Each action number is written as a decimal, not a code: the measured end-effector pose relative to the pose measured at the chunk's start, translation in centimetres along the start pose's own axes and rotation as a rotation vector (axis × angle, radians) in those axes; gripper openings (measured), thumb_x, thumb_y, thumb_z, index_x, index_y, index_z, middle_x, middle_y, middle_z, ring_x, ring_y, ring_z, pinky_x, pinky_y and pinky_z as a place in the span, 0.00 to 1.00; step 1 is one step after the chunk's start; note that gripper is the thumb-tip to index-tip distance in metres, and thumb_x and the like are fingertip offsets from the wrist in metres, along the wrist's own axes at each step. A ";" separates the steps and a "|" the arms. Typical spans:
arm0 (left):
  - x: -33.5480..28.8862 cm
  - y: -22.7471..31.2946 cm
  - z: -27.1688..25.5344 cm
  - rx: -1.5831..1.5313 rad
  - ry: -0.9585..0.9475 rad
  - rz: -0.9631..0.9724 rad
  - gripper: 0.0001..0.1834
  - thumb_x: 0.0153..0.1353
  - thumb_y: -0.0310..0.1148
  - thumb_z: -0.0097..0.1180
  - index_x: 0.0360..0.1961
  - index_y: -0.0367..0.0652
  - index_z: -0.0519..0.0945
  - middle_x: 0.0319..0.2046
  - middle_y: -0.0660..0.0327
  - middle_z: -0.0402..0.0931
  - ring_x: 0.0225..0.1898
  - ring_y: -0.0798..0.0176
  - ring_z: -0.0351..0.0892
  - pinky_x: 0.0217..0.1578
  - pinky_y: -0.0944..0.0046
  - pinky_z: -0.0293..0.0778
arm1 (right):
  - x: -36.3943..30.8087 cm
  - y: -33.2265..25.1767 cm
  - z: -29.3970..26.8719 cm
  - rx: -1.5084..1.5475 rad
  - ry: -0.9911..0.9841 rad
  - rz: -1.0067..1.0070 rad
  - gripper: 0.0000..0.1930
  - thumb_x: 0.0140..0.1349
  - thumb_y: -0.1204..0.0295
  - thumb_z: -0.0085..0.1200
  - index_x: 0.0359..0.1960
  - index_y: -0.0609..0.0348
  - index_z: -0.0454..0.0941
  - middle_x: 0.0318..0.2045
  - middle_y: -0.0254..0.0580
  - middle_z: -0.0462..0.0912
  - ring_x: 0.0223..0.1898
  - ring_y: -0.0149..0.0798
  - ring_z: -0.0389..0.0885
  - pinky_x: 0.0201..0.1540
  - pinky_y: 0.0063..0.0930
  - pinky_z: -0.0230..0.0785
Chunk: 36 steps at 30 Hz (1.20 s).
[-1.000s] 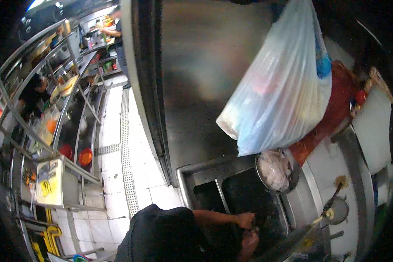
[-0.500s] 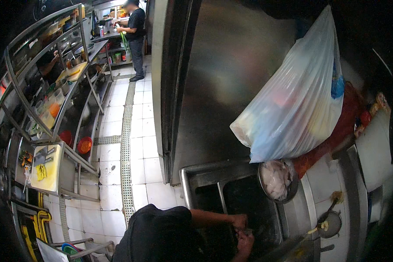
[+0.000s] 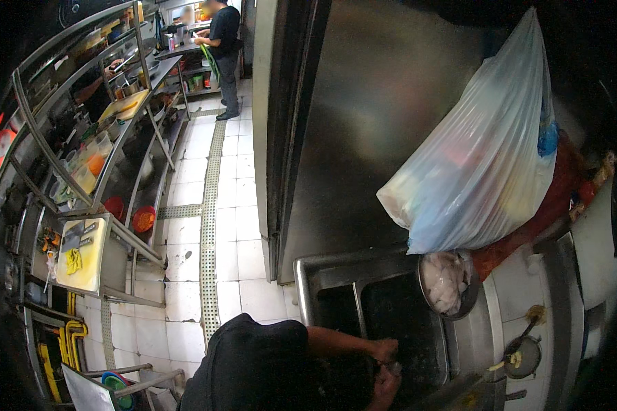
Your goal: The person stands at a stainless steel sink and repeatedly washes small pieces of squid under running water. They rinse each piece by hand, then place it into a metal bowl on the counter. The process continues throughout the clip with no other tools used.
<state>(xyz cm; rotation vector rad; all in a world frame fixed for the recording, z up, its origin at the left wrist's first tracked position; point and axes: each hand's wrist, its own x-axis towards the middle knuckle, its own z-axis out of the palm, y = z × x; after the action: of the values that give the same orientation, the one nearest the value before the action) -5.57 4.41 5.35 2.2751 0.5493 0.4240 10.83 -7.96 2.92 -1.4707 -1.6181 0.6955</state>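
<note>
Over the dark basin of a metal double sink [image 3: 358, 308], my two hands are close together. My left hand [image 3: 384, 350] has its fingers curled in. Just below it, my right hand [image 3: 388, 381] is also closed. A small greyish bit shows between the fingers, too small and dark to name. Beyond my hands, at the sink's far right corner, a round metal bowl [image 3: 428, 299] holds pale, glossy pieces of raw-looking food [image 3: 448, 281].
A bulging white plastic bag [image 3: 483, 171] hangs above the bowl, before a steel panel [image 3: 370, 123]. A strainer [image 3: 524, 356] lies right of the sink. Left stand steel shelves [image 3: 120, 185] and a cutting board with knives [image 3: 82, 257]. A person [image 3: 224, 55] stands far back.
The whole view has shifted, so most things sit farther right in the picture. My hands stay together over the sink, their fingers slightly moved. The far person still holds something long and green.
</note>
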 end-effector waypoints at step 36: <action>1.8 12.6 -9.3 -0.707 0.195 0.068 0.14 0.59 0.18 0.51 0.46 0.37 0.79 0.37 0.58 0.81 0.36 0.71 0.78 0.41 0.68 0.74 | 5.8 -16.2 -4.9 0.430 0.660 0.374 0.16 0.51 0.73 0.66 0.38 0.71 0.77 0.30 0.42 0.82 0.29 0.30 0.80 0.31 0.23 0.78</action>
<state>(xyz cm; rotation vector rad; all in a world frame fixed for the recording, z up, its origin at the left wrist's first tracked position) -4.97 2.84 21.01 1.5831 0.3411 0.7460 6.65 -5.57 20.14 -1.4744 -0.6544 0.6179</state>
